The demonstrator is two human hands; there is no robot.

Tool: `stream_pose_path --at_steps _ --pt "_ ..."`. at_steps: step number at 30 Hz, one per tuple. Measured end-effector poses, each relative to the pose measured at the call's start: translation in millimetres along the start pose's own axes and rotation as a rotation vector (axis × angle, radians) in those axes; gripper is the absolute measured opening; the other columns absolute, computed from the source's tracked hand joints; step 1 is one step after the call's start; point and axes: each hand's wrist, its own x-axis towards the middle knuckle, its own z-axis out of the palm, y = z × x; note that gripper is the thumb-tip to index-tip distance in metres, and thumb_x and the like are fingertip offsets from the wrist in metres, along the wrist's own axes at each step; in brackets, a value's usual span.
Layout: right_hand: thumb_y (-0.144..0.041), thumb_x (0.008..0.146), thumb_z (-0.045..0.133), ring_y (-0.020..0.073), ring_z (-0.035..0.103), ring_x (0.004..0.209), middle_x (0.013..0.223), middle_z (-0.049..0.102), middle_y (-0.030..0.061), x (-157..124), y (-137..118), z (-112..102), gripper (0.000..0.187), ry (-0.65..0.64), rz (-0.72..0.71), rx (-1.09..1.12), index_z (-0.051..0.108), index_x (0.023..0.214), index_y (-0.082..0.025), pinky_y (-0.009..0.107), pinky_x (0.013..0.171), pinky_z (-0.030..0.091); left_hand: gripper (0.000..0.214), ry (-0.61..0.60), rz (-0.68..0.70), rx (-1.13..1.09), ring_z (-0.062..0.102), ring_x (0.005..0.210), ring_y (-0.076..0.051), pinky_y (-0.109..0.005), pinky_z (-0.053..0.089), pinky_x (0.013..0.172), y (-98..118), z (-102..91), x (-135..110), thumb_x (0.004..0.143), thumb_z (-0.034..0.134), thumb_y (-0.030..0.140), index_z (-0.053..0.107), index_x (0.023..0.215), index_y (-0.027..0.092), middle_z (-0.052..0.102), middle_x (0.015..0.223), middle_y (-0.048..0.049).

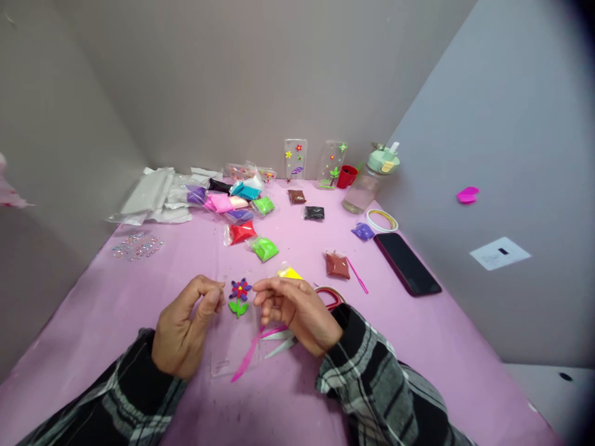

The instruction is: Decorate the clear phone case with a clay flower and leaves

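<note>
Plaid sleeves [385, 390] flank a purple-red flower [240, 288] on a clear case [227, 344].

Moderate, diffuse indoor light. Weak, soft-edged shadows toward front edge of worktop [93, 322]. Left wall [56, 155] dimmer; right wall [465, 124] paler, bluish. Small glints on red packet [242, 232]. Clear case [232, 350] low-contrast. Wide-lens stretch at margins; dark vignette, right-hand corners. Fine detail soft along worktop's back edge.

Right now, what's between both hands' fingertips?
A purple-and-red flower with green leaves, on a clear case; the head view shows it.
</note>
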Motion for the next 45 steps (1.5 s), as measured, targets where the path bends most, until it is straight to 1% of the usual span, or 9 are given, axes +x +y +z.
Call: stream_pose_path --at_steps 4,8,12,15,18,27,34,40,45 --pt "-0.038 0.074 0.079 0.0066 0.057 0.055 0.074 0.068 0.0016 1.7 2.5 -1.4 0.029 0.047 0.017 -0.028 0.073 0.086 -0.013 0.021 0.057 0.049 0.01 0.038 0.008 -0.08 0.062 0.081 -0.015 -0.027 0.05 0.076 2.6 0.8 2.7 0.095 0.055 0.025 0.065 0.093 0.023 0.062 0.086 0.0006" --pt "-0.035 0.073 0.08 0.0055 0.057 0.056 0.074 0.069 0.0015 3.9 4.1 -3.9 0.027 0.088 0.018 0.014 0.073 0.086 -0.011 0.02 0.058 0.049 0.007 0.107 -0.042 -0.135 0.062 0.08 -0.014 -0.026 0.052 0.077 1.8 -0.3 4.2 0.09 0.063 0.025 0.068 0.095 0.025 0.065 0.088 0.0012" --pt "-0.028 0.077 0.074 0.0134 0.068 0.084 0.091 0.072 0.0082 3.3 2.2 -5.5 0.024 0.173 0.027 0.127 0.071 0.093 -0.01 0.029 0.087 0.053 0.007 0.153 -0.117 -0.156 0.063 0.078 -0.013 -0.025 0.053 0.076 1.1 -1.4 6.0 0.09 0.064 0.027 0.068 0.095 0.024 0.065 0.088 0.0014" --pt "-0.007 0.068 0.067 0.0205 0.066 0.107 0.107 0.072 0.012 2.0 0.0 -5.2 0.029 0.134 -0.012 0.153 0.07 0.096 -0.011 0.038 0.108 0.042 0.009 0.147 -0.146 -0.163 0.064 0.078 -0.014 -0.026 0.053 0.076 1.3 -1.3 6.6 0.09 0.063 0.028 0.068 0.096 0.024 0.066 0.088 0.0009" --pt "-0.001 0.063 0.061 0.0221 0.062 0.118 0.114 0.07 0.0112 0.6 -2.8 -3.3 0.038 0.07 -0.041 0.133 0.071 0.098 -0.012 0.04 0.115 0.035 0.012 0.112 -0.147 -0.158 0.064 0.078 -0.013 -0.026 0.053 0.075 1.4 -1.5 5.9 0.091 0.062 0.029 0.07 0.098 0.024 0.067 0.089 0.0007" --pt "-0.02 0.081 0.068 0.0244 0.068 0.109 0.115 0.07 0.0157 -1.4 -5.2 -2.6 0.027 0.065 -0.02 0.116 0.068 0.104 -0.008 0.043 0.11 0.042 0.009 0.077 -0.15 -0.179 0.06 0.074 -0.012 -0.02 0.049 0.071 1.4 -1.8 7.0 0.089 0.064 0.027 0.073 0.089 0.025 0.066 0.08 0.003" --pt "0.002 0.058 0.056 0.0233 0.062 0.119 0.113 0.072 0.0102 2.1 -0.5 -6.2 0.045 0.073 -0.059 0.134 0.071 0.099 -0.01 0.037 0.116 0.036 0.003 0.102 -0.143 -0.213 0.059 0.075 -0.01 -0.017 0.048 0.073 -3.6 -3.4 6.3 0.083 0.071 0.026 0.069 0.082 0.026 0.065 0.079 0.0053" --pt "-0.013 0.076 0.067 0.0252 0.064 0.116 0.115 0.071 0.0147 -0.3 -3.5 -4.0 0.027 0.065 -0.066 0.106 0.07 0.102 -0.008 0.041 0.115 0.036 0.009 0.125 -0.292 -0.376 0.068 0.072 -0.013 -0.023 0.056 0.075 0.9 -1.5 7.3 0.086 0.068 0.035 0.068 0.086 0.026 0.07 0.083 0.0037" --pt "-0.029 0.084 0.066 0.0276 0.062 0.117 0.118 0.068 0.0186 -1.1 -3.6 -3.8 0.028 0.147 -0.012 0.175 0.069 0.1 -0.006 0.045 0.113 0.038 0.018 0.105 -0.501 -0.562 0.072 0.067 -0.015 -0.026 0.062 0.068 2.1 1.3 10.0 0.081 0.073 0.04 0.073 0.086 0.023 0.074 0.088 0.0009"
